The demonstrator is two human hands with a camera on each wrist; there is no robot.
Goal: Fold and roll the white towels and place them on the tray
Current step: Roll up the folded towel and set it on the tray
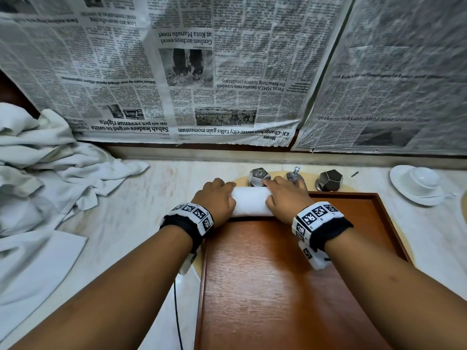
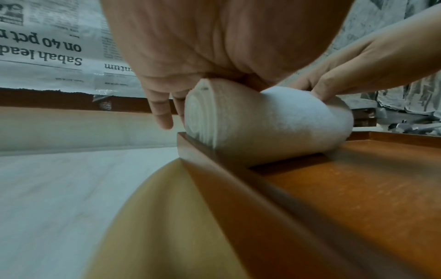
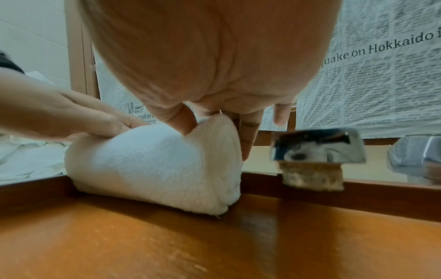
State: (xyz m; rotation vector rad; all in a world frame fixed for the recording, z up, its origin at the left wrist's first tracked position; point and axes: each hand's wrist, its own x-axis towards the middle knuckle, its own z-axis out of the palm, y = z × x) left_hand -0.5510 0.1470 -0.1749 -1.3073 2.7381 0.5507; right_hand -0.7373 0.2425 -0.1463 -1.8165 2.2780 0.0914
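Observation:
A rolled white towel [image 1: 250,202] [image 2: 262,122] [image 3: 155,166] lies in the far left corner of the brown wooden tray [image 1: 278,274] [image 2: 358,188] [image 3: 167,236], against its back rim. My left hand [image 1: 214,195] [image 2: 167,105] covers the roll's left end, with its fingers hanging over the far side. My right hand [image 1: 283,195] [image 3: 216,136] grips the right end, thumb dug into the near side and fingers down behind it. The spiral of the roll shows at both ends in the wrist views.
A heap of loose white towels [image 1: 38,160] lies at the left of the marble counter, with a flat one [image 1: 32,261] nearer me. Two tap handles [image 1: 259,176] [image 1: 329,180] and a spout [image 1: 294,174] stand just behind the tray. A cup on a saucer [image 1: 417,184] sits at the right. Newspaper [image 1: 177,72] covers the wall.

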